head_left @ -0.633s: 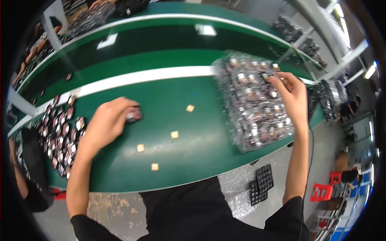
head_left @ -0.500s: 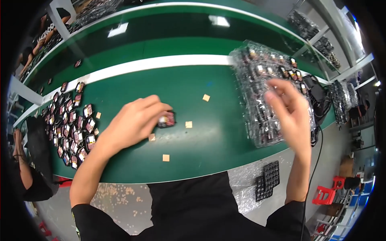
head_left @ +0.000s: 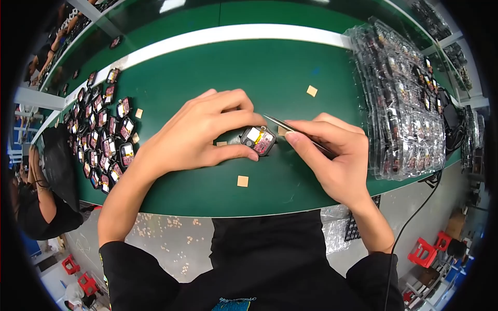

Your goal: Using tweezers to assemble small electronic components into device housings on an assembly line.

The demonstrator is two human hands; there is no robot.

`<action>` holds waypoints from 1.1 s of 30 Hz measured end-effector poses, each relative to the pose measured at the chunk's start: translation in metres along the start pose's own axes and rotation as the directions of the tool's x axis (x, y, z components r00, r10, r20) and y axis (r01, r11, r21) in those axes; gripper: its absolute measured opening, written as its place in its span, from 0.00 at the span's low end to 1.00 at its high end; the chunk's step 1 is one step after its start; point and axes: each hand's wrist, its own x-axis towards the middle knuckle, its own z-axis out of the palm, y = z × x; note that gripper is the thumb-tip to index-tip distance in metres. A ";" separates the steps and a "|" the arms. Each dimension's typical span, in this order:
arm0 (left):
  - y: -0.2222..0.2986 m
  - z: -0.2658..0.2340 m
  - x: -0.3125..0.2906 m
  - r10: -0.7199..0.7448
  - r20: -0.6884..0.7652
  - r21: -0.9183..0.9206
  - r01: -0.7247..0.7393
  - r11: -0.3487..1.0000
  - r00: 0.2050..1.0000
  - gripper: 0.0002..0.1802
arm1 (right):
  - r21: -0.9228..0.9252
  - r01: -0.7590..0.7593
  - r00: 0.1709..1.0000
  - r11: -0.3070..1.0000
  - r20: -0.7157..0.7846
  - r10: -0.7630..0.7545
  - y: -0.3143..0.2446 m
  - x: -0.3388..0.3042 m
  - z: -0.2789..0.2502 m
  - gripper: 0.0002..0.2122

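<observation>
My left hand (head_left: 205, 127) is closed around a small black-framed watch module (head_left: 261, 141) with a circuit board and a yellow strip showing. Its thumb and fingers grip the module's left side at the middle of the green table. My right hand (head_left: 340, 150) pinches slim metal tweezers (head_left: 276, 121), whose tip points at the module's upper right edge. I cannot tell whether the tip touches it. A small tan square (head_left: 282, 130) lies just beneath the tweezers, partly covered. Another tan square (head_left: 242, 181) is nearer to me.
Many similar modules (head_left: 108, 146) are spread over the table's left side. Stacked clear plastic trays (head_left: 399, 103) stand at the right, with black cables (head_left: 455, 124) beside them. A white ledge (head_left: 233, 32) runs along the back. Another person's arm (head_left: 44, 186) is at far left.
My right hand has come left from the trays to the module and now holds tweezers. The left hand stays on the module. The whole view has shifted.
</observation>
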 end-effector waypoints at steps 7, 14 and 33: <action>0.002 0.005 0.001 -0.041 -0.020 -0.083 0.040 0.996 0.999 0.33 | 0.014 0.015 0.999 1.000 -0.048 -0.014 0.013 -0.009 0.003 0.07; -0.001 0.006 0.003 -0.051 -0.014 -0.077 0.050 0.996 0.999 0.35 | -0.129 0.050 0.998 0.990 -0.018 -0.053 0.013 -0.007 0.009 0.07; 0.000 0.006 0.004 -0.127 -0.036 -0.073 0.124 0.990 0.991 0.34 | -0.315 0.208 0.973 0.926 -0.031 -0.229 0.014 -0.010 0.012 0.15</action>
